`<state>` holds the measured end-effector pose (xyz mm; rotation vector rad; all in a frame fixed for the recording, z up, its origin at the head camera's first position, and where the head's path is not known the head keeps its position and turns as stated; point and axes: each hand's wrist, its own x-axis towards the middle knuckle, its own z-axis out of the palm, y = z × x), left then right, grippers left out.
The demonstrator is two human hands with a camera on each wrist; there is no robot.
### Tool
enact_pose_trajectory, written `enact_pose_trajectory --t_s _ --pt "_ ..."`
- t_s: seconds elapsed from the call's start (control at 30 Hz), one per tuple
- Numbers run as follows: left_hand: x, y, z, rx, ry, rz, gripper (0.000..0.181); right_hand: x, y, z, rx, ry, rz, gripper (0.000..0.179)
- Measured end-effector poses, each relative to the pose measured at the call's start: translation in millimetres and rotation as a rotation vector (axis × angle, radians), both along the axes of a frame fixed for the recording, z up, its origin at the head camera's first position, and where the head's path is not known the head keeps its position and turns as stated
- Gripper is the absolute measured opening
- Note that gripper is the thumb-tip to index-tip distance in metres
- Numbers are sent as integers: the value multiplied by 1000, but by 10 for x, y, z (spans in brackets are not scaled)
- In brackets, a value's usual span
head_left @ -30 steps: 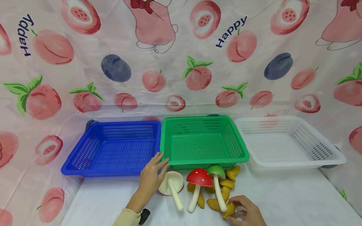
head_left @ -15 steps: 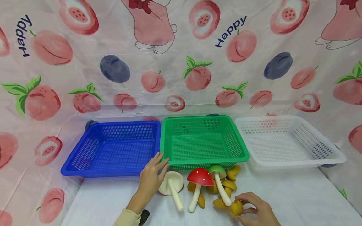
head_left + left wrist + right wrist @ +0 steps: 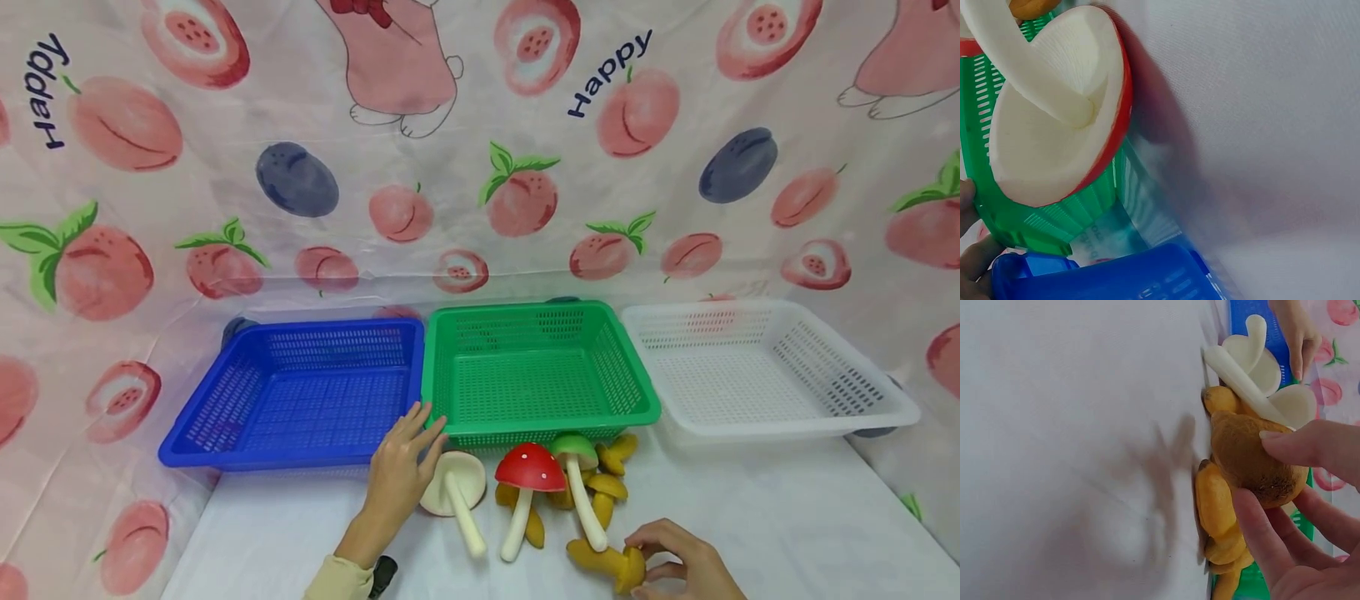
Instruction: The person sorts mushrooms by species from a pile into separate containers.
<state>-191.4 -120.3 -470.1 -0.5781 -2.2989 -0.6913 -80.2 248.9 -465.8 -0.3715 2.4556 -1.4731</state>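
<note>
My right hand (image 3: 686, 562) pinches a yellow-brown toy mushroom (image 3: 611, 562) by its cap, thumb on one side and fingers on the other. In the right wrist view that mushroom (image 3: 1254, 456) covers part of the pile behind it. My left hand (image 3: 401, 462) rests with fingers extended at the corner where the green basket (image 3: 540, 435) meets the blue basket (image 3: 300, 461). Below its fingers lies an upturned mushroom (image 3: 453, 483), whose cap shows a red outside (image 3: 1124, 119) in the left wrist view. A red-capped mushroom (image 3: 529, 468) and a green-capped mushroom (image 3: 574, 450) lie between the hands.
Several more yellow-brown mushrooms (image 3: 606, 486) lie under and beside the capped ones, against the green basket's front. A white basket (image 3: 787, 430) stands to the right in the row. A fruit-print cloth (image 3: 450, 167) hangs behind; white cloth (image 3: 780, 517) covers the table.
My right hand has drawn the yellow-brown mushroom a little to the right, out from the pile. The green-capped mushroom's stem shifted slightly. My left hand has stayed at the basket corner.
</note>
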Motion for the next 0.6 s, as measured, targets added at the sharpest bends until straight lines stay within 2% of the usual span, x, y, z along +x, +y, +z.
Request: enact_pose_trajectory --t_s 0.2,0.4,0.6 --pt "-16 3 -14 -8 24 6 30 1 96 -21 -15 42 41 40" --pt "-5 5 -5 -9 31 9 31 32 244 73 -40 27 88 37" --pt "-2 7 -3 -6 43 3 32 60 398 187 -91 80 119 34"
